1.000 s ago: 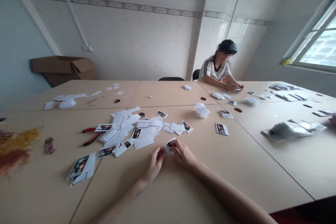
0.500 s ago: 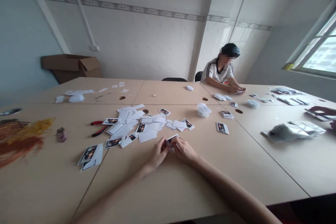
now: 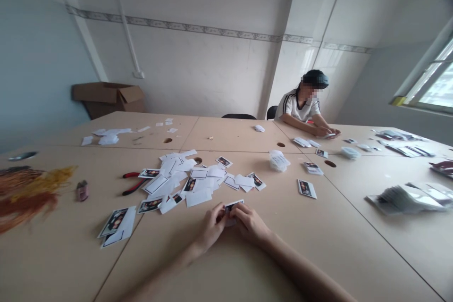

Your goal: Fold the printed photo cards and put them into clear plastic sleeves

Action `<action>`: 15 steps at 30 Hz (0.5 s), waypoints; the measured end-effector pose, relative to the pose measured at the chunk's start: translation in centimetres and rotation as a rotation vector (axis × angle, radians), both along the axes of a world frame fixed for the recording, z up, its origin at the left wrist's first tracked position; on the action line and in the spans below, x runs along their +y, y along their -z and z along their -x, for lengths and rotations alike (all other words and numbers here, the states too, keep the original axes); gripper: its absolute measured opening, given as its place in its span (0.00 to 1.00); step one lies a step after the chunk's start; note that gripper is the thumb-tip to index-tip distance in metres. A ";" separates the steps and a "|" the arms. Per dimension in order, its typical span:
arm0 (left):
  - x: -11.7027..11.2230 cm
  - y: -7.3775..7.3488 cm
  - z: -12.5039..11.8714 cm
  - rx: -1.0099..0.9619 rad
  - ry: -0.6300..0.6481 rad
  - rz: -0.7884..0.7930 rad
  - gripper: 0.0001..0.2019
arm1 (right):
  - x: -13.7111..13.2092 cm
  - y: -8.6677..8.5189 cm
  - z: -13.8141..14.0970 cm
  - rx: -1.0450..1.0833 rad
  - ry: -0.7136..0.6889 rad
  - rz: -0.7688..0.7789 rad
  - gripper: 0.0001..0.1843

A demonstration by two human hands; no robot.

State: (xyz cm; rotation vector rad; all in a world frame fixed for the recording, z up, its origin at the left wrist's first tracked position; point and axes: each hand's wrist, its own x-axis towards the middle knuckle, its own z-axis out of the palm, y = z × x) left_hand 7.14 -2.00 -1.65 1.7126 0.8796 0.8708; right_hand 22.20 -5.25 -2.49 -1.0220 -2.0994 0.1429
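Observation:
Between my two hands is a small photo card [image 3: 233, 205] with a dark printed picture and a white border. My left hand [image 3: 214, 222] pinches its left side, and my right hand [image 3: 246, 221] has its fingers closed over the right side and front. The fingers hide much of the card, and whether there is more than one layer I cannot tell. Just beyond my hands lies a loose pile of white cards [image 3: 200, 196], some face up with dark pictures. Nearer on the left, a few photo cards [image 3: 115, 223] overlap one another.
Red-handled pliers [image 3: 133, 188] lie partly under the pile. Left are a small pinkish tool [image 3: 82, 191] and orange-yellow threads [image 3: 53, 179]. A clear bag of cards [image 3: 278, 161] and stacked clear sleeves [image 3: 403, 199] lie to the right. A co-worker [image 3: 300, 106] sits across the table.
The view has tilted up slightly, so the scene sits lower in the picture. My hands stay together on the card, with only slight finger movement.

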 end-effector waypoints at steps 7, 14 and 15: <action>-0.2 -0.3 0.1 0.007 0.009 0.009 0.10 | 0.0 -0.2 -0.3 0.042 -0.008 0.060 0.11; -0.1 -0.9 0.0 -0.013 -0.030 0.058 0.11 | 0.2 0.1 -0.6 0.104 0.037 0.041 0.12; -0.1 -0.9 0.0 -0.020 -0.034 0.067 0.11 | 0.2 0.1 -0.6 0.114 0.043 0.039 0.12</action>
